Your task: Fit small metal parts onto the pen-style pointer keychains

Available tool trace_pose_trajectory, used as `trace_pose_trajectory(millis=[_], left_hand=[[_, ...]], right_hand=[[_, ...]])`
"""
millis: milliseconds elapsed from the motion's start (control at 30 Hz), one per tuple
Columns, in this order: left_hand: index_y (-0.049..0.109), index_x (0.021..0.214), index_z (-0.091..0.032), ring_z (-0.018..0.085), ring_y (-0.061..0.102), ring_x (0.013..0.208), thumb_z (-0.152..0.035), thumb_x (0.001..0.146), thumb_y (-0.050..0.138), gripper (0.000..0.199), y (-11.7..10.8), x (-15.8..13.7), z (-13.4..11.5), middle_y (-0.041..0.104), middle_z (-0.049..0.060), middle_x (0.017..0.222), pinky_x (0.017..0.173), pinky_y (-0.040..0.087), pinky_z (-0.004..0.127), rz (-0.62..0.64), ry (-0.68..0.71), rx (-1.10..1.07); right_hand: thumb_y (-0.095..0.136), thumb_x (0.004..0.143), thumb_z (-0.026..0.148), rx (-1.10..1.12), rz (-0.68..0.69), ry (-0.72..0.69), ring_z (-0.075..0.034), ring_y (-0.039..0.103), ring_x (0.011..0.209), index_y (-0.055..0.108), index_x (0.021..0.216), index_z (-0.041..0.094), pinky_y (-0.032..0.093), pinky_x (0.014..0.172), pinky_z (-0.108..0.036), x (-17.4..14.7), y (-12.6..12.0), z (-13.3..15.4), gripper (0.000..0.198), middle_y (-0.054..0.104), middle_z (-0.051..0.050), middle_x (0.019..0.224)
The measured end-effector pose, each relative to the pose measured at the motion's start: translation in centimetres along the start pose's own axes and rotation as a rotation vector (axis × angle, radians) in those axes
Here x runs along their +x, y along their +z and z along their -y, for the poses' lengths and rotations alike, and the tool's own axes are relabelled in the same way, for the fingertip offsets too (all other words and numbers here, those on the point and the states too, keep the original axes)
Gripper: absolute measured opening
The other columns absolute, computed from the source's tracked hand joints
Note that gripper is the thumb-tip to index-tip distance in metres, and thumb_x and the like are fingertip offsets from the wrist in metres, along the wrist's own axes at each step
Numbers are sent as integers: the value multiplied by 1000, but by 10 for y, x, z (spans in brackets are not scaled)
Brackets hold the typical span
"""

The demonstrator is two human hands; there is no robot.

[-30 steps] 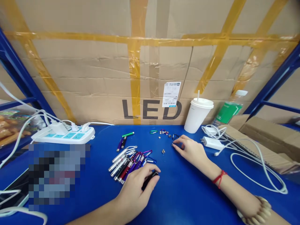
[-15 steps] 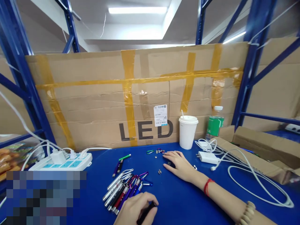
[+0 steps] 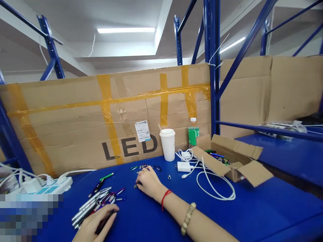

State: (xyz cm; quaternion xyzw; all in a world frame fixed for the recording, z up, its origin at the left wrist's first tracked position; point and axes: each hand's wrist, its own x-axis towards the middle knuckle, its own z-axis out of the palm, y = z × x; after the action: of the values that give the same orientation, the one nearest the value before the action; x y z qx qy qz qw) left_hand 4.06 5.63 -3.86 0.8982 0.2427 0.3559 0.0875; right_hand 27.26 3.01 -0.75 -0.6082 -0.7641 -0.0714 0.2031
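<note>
My left hand (image 3: 94, 224), at the bottom of the view, is closed around a slim black penlight-like tube (image 3: 104, 223). Just beyond it lies a pile of similar tubes (image 3: 89, 205) in silver, black, red and purple, some with small carabiner clips. My right hand (image 3: 148, 181) rests low on the blue table with its fingers bent together. By its fingertips is a small metal piece (image 3: 135, 186); whatever may be between the fingers is hidden. Loose carabiner clips (image 3: 143, 166) and a green clip (image 3: 133, 168) lie just past that hand.
A white cup (image 3: 167, 144) and a green-labelled bottle (image 3: 193, 134) stand against the cardboard (image 3: 75, 134). White chargers (image 3: 184, 166) and a looped cable lie beside an open box (image 3: 237, 168) of tubes. A power strip (image 3: 47, 189) sits left. Another small metal piece (image 3: 169, 177) is right.
The view has turned right, bringing more of the open box into sight. My right hand's spread fingers have drawn in toward the small metal piece. My left hand still holds the black tube.
</note>
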Motion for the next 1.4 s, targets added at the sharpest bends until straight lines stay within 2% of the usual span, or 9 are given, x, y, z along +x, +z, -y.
trace_pose_trajectory(millis=[133,233,300,467,667,867,1067,1233,1400], left_hand=[[59,99,-24,7,65,80,-39,80,48,26,3,3,-6,68,-2,93,74,51,9,-23,-21,159],[59,98,-25,9,64,89,-35,84,42,24,4,13,-22,67,-1,97,81,51,14,34,70,265],[59,97,-24,9,64,85,-32,86,36,26,6,20,-35,68,-1,95,77,52,16,86,131,291],[55,99,-21,13,62,88,-37,87,28,34,12,28,-52,66,3,96,81,50,24,137,27,234],[53,105,-24,13,60,94,-43,86,30,35,12,32,-44,64,2,102,85,47,25,191,-32,80],[57,94,-22,14,59,93,-33,86,34,27,39,67,-37,65,1,97,84,45,24,68,-71,-51],[53,86,-22,8,56,67,-34,87,28,27,45,74,-25,60,-4,70,66,40,17,37,-171,-249],[53,82,-22,8,51,65,-31,86,29,26,40,74,-21,57,-3,69,65,37,17,55,-189,-179],[53,90,-23,10,54,71,-32,85,29,26,42,74,-21,60,0,79,69,39,20,66,-194,-164]], right_hand=[[56,78,18,43,-53,22,-20,53,94,69,81,17,32,88,-35,-1,-2,2,14,65,-5,91],[58,75,16,121,-130,48,-20,55,92,68,80,17,35,87,-34,-2,-2,3,11,65,-5,89],[58,73,14,196,-189,68,-19,57,88,67,83,16,39,83,-31,-2,-1,3,13,65,-5,89],[60,66,13,401,-294,143,-15,59,76,66,81,13,46,72,-25,-3,7,5,17,64,-6,81],[58,61,15,554,-434,298,-16,61,69,67,81,11,49,71,-28,-3,8,6,22,65,-7,78],[63,56,18,610,-483,302,-17,62,64,68,70,11,51,64,-28,1,6,-3,16,66,-8,73],[59,63,21,661,-454,314,-18,62,67,68,83,9,53,63,-30,7,11,-19,26,67,-9,77],[54,70,37,802,-404,272,-20,61,72,66,93,8,52,45,-26,9,18,-16,39,64,-12,88],[66,59,32,858,-451,294,-19,60,74,67,82,8,53,54,-26,5,22,-17,33,64,-12,80]])
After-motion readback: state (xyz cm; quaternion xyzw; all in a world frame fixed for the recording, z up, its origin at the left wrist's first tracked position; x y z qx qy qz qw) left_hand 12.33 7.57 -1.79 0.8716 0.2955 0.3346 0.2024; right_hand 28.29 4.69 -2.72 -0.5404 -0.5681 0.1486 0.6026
